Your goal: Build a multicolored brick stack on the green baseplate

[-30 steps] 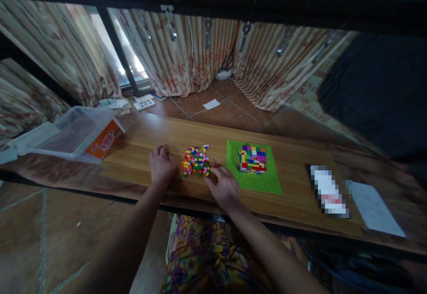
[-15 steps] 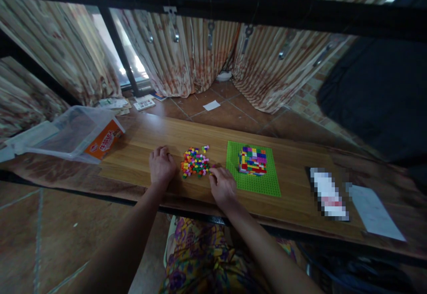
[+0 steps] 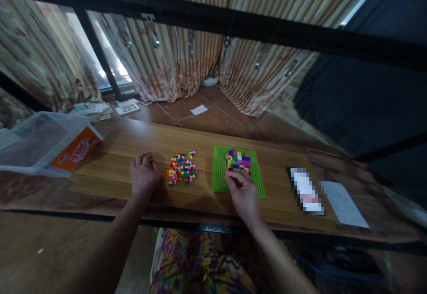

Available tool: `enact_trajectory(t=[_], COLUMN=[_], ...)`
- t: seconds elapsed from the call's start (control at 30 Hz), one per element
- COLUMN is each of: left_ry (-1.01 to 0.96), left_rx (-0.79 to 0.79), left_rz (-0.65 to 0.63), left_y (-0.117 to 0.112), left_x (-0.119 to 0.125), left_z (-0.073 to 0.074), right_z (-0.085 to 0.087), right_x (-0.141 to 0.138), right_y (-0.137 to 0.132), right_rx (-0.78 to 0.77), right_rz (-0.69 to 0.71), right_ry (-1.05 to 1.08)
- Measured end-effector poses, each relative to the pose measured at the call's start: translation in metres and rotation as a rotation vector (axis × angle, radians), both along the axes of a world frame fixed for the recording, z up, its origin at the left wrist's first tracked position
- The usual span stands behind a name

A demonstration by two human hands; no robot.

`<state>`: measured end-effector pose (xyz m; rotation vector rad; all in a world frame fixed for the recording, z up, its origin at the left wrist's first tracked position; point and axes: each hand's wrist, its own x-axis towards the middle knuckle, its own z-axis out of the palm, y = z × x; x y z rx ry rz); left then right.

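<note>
On green baseplate (image 3: 220,180), right hand (image 3: 243,191) is pinching fingertips at the brick block (image 3: 238,160); left hand (image 3: 144,176) is resting curled, empty. Box label (image 3: 76,150) unreadable.

Bare tabletop (image 3: 140,140) lies open at 12 o'clock beyond the brick pile (image 3: 182,168) and between the pile and the green baseplate (image 3: 220,180). At 9 o'clock a clear plastic box (image 3: 43,145) blocks the end. At 3 o'clock a flat dark object (image 3: 305,189) and a paper sheet (image 3: 345,204) cover the surface; the block stack (image 3: 238,159) rises on the baseplate.
</note>
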<state>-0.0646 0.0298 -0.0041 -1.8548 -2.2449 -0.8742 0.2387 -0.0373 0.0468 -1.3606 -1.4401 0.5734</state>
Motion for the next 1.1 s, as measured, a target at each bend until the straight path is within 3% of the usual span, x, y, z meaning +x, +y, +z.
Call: enact_trajectory(t=[0.3, 0.53, 0.77, 0.9, 1.1], left_ry=[0.043, 0.05, 0.027, 0.037, 0.03], left_rx=[0.004, 0.014, 0.009, 0.017, -0.005], left_rz=[0.0, 0.008, 0.002, 0.004, 0.004], left_y=[0.001, 0.001, 0.001, 0.001, 0.0], left_x=[-0.003, -0.001, -0.001, 0.0, 0.0], left_z=[-0.002, -0.001, -0.001, 0.0, 0.001], right_z=[0.011, 0.015, 0.01, 0.011, 0.011], right_x=[0.051, 0.066, 0.065, 0.063, 0.065], right_y=[0.022, 0.053, 0.059, 0.061, 0.058], right_rx=[0.031, 0.041, 0.003, -0.02, -0.006], right_rz=[-0.12, 0.036, 0.106, 0.116, 0.057], right_ry=[-0.16, -0.546, -0.822, -0.866, -0.722])
